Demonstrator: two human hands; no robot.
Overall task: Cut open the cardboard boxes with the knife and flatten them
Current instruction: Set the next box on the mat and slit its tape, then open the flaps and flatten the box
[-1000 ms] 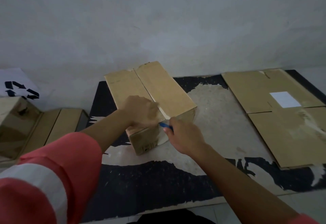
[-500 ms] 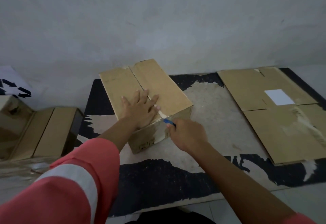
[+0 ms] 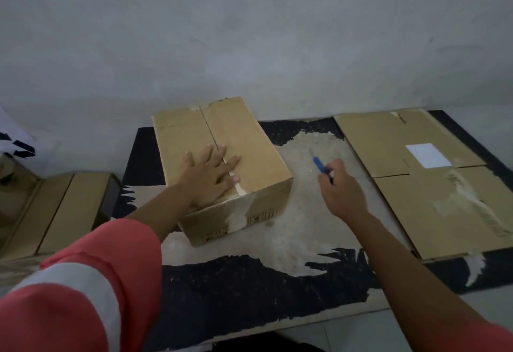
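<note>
From where I sit, the right fingers (image 3: 330, 175) are clenched around a blue-handled knife (image 3: 319, 165), the blade pointing up and away toward the wall; the right hand (image 3: 342, 192) hangs over the worn, pale patch of the mat (image 3: 249, 290), clear of everything, with bare surface on all sides of it.

The left fingers (image 3: 222, 157) are released and spread flat, grasping nothing, pressing on top of the closed cardboard box (image 3: 249, 140). The left hand (image 3: 206, 178) lies across the near end of the centre seam between the two top flaps (a strip of pale torn tape shows beside the index finger and runs to the box's near top edge). The far end of the seam looks parted as a thin dark line.

The box sits at a slant on the mat, its far edge close to the wall (image 3: 249, 32), its near right corner just left of the knife hand. Between that corner and the flattened cardboard (image 3: 410, 157) on the right there is an open lane of mat. That flat sheet carries a white label and its near corner overhangs the mat's torn edge.

To the left, off the mat, more folded cardboard (image 3: 69, 207) lies on the floor. A pink sleeve (image 3: 83, 296) with a grey band fills the lower left.
</note>
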